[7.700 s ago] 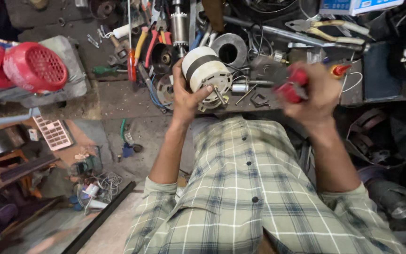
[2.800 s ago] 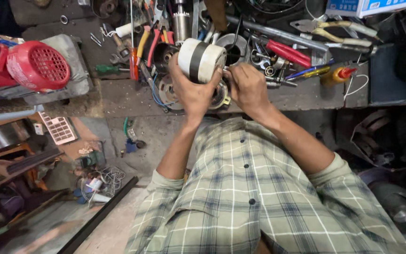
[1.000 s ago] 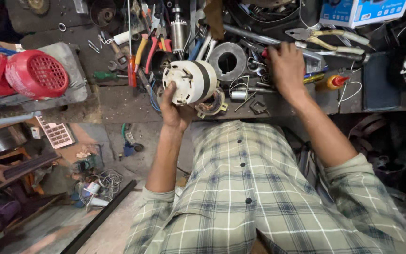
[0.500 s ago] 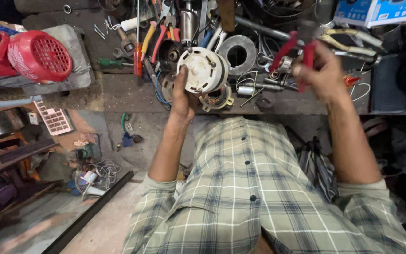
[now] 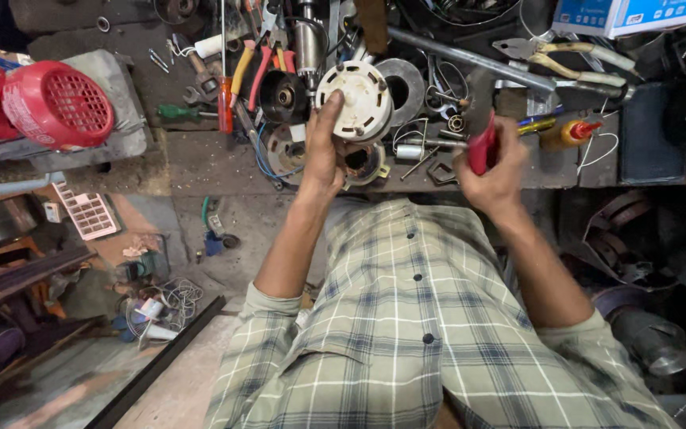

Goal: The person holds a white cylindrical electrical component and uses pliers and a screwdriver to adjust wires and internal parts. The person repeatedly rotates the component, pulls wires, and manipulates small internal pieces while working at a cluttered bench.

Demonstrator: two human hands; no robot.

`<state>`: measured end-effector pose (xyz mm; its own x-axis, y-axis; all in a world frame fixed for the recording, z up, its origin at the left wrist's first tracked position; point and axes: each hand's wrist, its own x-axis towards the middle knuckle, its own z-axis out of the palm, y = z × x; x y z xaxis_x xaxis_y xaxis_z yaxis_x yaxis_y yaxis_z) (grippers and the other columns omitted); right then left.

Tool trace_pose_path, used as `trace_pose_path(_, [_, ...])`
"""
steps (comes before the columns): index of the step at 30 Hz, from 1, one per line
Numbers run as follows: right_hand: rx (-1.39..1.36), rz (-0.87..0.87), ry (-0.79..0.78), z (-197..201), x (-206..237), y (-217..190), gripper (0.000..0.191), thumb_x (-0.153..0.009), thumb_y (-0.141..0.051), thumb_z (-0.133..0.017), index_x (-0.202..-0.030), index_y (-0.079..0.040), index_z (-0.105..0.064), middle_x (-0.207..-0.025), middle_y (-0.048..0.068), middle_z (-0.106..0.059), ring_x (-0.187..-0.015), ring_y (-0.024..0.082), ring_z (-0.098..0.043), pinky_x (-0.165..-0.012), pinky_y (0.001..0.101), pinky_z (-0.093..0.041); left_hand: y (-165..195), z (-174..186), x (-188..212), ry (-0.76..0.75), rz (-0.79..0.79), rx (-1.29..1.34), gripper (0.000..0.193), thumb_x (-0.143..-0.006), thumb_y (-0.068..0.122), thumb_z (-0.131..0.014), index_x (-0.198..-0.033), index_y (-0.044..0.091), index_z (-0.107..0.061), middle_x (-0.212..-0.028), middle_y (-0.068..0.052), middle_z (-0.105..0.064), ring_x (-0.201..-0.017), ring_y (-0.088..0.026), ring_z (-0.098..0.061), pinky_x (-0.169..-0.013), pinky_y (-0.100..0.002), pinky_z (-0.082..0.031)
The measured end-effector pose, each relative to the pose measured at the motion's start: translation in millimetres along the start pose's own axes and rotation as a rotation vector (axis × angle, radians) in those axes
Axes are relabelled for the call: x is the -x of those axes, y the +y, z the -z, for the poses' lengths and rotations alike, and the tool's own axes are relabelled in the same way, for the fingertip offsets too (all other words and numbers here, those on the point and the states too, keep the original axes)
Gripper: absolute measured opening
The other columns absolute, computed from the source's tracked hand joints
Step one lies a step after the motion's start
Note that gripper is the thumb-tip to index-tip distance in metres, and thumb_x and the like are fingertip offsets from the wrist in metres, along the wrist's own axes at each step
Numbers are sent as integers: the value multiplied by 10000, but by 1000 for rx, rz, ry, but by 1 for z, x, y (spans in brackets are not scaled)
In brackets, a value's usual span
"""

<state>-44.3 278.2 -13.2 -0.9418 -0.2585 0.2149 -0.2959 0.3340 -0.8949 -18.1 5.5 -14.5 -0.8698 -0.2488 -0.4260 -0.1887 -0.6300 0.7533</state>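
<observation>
the round cream motor housing (image 5: 364, 99) sits tipped up at the front of the cluttered workbench (image 5: 200, 159), its end face with a small central hub turned toward the camera. the left hand (image 5: 323, 151) is wrapped around its near side, thumb up along the rim, gripping it firmly. the right hand (image 5: 492, 176) is closed in a fist around red-handled pliers (image 5: 482, 147), raised just to the right of the housing and apart from it; the tool's tip is blurred, so whether it is biting on anything is hard to tell. as for progress, the housing looks intact and closed on the visible face, and the tool has not yet met it, so the work on it appears to be at an early stage. just beneath the housing lies a rusty round part (image 5: 363, 161). further out, yellow and red-handled pliers (image 5: 252, 67), a grey metal ring (image 5: 406, 79) and a long steel bar (image 5: 470, 59) crowd the bench. a red fan cover (image 5: 57, 103) sits at far left.
</observation>
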Motion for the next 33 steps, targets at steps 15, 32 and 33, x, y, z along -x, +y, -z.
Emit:
trace_pose_path(15, [256,347,46,-38,-23,-16,290,-810,-65,-801,-906,-12,-532,-746,136,-556,-598,334,-564,-551,425,-440,6,-10,1,3,-27,-36,554,-1006,371,-655,-1379,-28,-564,-1197,-172,-683,-976,-237,-718,-720,-392,-647])
trace_pose_path(32, [195,305,73,-63,-5,40,291,-751,-76,-799,-796,-96,-512,-643,132,-573,-554,344,-551,-498,441,-405,-5,6,-1,-9,-136,-8,616,-1006,326,-693,-1469,-31,-497,-1300,-166,-668,-1159,-265,-679,-975,-426,-584])
trace_pose_path(33, [277,212,-34,-62,-7,46,295,-777,-104,-810,-883,-64,-538,-716,151,-612,-630,367,-608,-557,455,-456,-1,7,-2,4,-81,59,623,-989,366,-672,-1452,-17,-507,-1285,-158,-674,-1126,-273,-691,-924,-437,-591])
